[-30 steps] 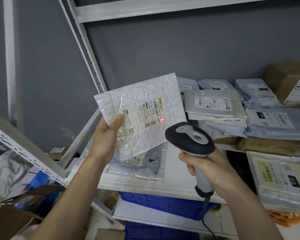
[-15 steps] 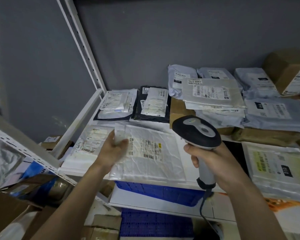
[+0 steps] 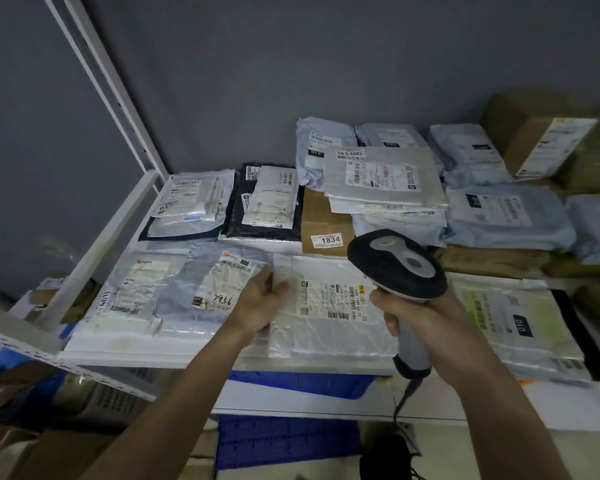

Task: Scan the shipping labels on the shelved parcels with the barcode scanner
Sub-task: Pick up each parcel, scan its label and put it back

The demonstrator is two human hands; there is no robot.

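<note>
left hand (image 3: 262,303) resting on the upper left edge of a white bubble mailer (image 3: 329,317), lying flat at the shelf (image 3: 125,216) front with its shipping label (image 3: 331,299) face up; thumb and fingers (image 3: 269,277) loosely curled around that edge in a light pinch. right hand (image 3: 418,315) wrapped around the grey handle of a barcode scanner (image 3: 397,263), fingers closed tight together, black head raised above the mailer's right end and facing the shelf; cable (image 3: 404,396) hanging from the handle base. just left of the mailer, a grey poly bag (image 3: 201,282) marked "7936" by hand, overlapping another clear-wrapped parcel (image 3: 132,292). behind, a black poly bag (image 3: 265,202), a brown carton (image 3: 321,225) tagged "1834", and stacked grey mailers (image 3: 385,174). at far right, a cardboard box (image 3: 537,140). below the shelf, a blue crate (image 3: 302,381).
</note>
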